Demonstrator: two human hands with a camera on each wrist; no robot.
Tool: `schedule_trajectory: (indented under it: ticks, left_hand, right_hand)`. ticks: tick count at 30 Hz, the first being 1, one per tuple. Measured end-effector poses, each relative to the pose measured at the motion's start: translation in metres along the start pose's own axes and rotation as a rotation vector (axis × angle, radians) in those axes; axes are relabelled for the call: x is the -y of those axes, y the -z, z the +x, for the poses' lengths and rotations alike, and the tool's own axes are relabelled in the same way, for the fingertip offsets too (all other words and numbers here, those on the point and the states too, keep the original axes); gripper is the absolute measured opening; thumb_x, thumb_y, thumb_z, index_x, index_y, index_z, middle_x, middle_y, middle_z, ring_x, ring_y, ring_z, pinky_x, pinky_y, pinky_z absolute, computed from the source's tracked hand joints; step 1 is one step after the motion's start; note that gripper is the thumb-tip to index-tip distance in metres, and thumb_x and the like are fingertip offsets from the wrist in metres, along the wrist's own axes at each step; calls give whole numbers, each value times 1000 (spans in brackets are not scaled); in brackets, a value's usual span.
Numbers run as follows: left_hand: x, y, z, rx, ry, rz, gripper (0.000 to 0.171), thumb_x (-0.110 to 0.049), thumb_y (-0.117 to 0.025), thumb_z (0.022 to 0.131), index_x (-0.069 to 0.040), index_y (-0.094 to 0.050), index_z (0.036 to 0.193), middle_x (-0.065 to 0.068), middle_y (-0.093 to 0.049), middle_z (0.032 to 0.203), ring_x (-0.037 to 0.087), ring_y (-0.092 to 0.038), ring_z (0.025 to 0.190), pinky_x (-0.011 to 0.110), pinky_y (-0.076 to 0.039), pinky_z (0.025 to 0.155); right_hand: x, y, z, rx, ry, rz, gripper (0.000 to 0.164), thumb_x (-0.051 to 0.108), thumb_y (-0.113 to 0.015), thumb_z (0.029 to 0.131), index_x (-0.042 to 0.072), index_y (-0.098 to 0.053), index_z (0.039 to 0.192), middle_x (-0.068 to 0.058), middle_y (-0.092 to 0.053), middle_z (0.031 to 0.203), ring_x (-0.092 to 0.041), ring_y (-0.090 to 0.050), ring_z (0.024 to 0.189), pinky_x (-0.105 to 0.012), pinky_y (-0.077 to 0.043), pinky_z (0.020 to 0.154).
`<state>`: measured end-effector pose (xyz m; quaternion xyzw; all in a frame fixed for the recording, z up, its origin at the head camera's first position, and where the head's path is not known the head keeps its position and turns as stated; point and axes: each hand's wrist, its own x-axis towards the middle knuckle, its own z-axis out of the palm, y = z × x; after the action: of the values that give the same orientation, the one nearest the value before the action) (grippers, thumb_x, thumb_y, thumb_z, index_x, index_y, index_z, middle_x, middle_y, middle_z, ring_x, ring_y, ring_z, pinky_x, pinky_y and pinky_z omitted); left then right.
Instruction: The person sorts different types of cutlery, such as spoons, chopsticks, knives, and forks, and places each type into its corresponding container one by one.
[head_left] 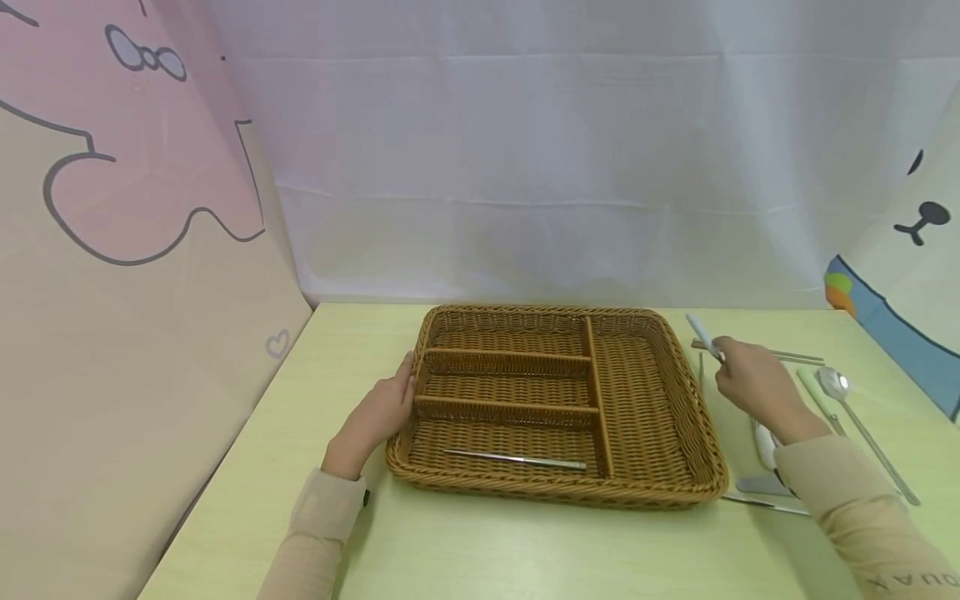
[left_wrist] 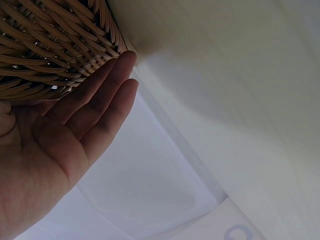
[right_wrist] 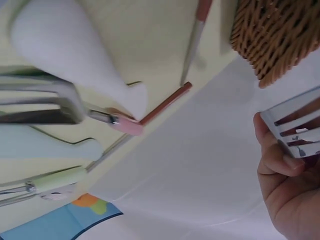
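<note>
A brown wicker basket (head_left: 525, 496) with low dividers sits on the table. My left hand (head_left: 386, 408) rests against its left side; in the left wrist view the fingers (left_wrist: 100, 105) lie straight along the woven wall. To the right of the basket, my right hand (head_left: 761, 387) grips a utensil (head_left: 703, 333) with a pale blue handle angled up and left. Its slotted metallic head (right_wrist: 295, 127) shows between the fingers in the right wrist view. A thin metal rod (head_left: 517, 459), like a chopstick, lies in the front left compartment.
Right of the basket lie a metal spoon (head_left: 834, 383), a green-handled utensil (head_left: 813, 390), brown-ended chopsticks (head_left: 798, 357) and a white-handled piece (head_left: 765, 446). A fork (right_wrist: 65, 100) with a pink part shows in the right wrist view. A white curtain (head_left: 487, 167) hangs behind the table.
</note>
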<state>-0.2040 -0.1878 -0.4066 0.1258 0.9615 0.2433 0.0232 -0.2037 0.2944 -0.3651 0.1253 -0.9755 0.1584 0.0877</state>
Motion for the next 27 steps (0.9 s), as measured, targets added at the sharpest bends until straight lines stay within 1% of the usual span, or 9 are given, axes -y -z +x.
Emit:
schedule_trajectory:
  ticks: [5, 6, 12, 14, 16, 19, 21, 24, 27]
  left_hand:
    - [1, 0, 0, 1, -1, -3, 51, -17, -27, 101, 1, -9, 145, 3, -44, 54, 12, -36, 38, 30, -41, 46]
    - [1, 0, 0, 1, -2, -3, 51, -17, -27, 101, 1, -9, 145, 3, -44, 54, 12, -36, 38, 31, -41, 46]
    - [1, 0, 0, 5, -4, -11, 51, -18, -27, 101, -1, -7, 145, 4, -44, 54, 11, -35, 38, 30, -41, 45]
    - [0, 0, 0, 4, -6, -13, 51, -18, -26, 101, -1, -7, 145, 4, -44, 54, 11, -36, 38, 30, -42, 46]
    - [0, 0, 1, 4, -7, -15, 51, -18, -26, 101, -1, -7, 145, 4, -44, 54, 12, -36, 38, 31, -42, 47]
    - [0, 0, 1, 2, -7, -13, 51, -19, -26, 101, -1, -8, 145, 4, -44, 55, 12, -37, 39, 32, -43, 50]
    - [1, 0, 2, 3, -4, -13, 51, -19, -25, 101, -1, -8, 145, 3, -44, 54, 12, -37, 39, 32, -43, 50]
    - [1, 0, 1, 6, -3, -14, 51, -20, -25, 101, -1, -8, 145, 3, -44, 54, 11, -35, 38, 32, -43, 49]
    - [2, 0, 1, 7, 1, -13, 51, -19, -25, 101, -1, -8, 145, 3, -43, 54, 12, -35, 38, 32, -42, 48]
  right_hand:
    - [14, 3, 5, -46, 58, -21, 34, -8, -43, 79, -16, -50, 111, -36, -60, 92, -18, -41, 47, -32, -36, 40]
    - [18, 4, 7, -50, 74, -25, 33, -8, -43, 79, -16, -50, 111, -36, -60, 93, -18, -43, 48, -33, -37, 40]
    - [40, 8, 12, -25, 126, -38, 34, -10, -45, 79, -16, -49, 113, -32, -62, 88, -21, -50, 53, -37, -44, 44]
    - [46, 9, 14, -5, 122, -49, 34, -9, -45, 81, -14, -50, 114, -28, -63, 86, -20, -50, 53, -37, -44, 44]
    - [53, 9, 14, 25, 109, -50, 35, -8, -49, 80, -10, -51, 114, -24, -63, 84, -20, -50, 55, -37, -44, 45]
    - [63, 8, 15, 34, 127, -49, 33, -8, -50, 80, -7, -52, 113, -22, -64, 85, -21, -53, 58, -38, -45, 46]
    - [69, 6, 17, 17, 162, -54, 33, -9, -51, 80, -8, -53, 113, -23, -64, 87, -25, -57, 60, -39, -47, 47]
    - [76, 1, 18, -40, 224, -76, 33, -10, -50, 80, -10, -53, 113, -26, -65, 90, -31, -60, 64, -42, -51, 48]
    - [86, -4, 21, -79, 259, -94, 32, -11, -52, 79, -8, -55, 111, -23, -66, 90, -32, -60, 66, -42, -51, 47]
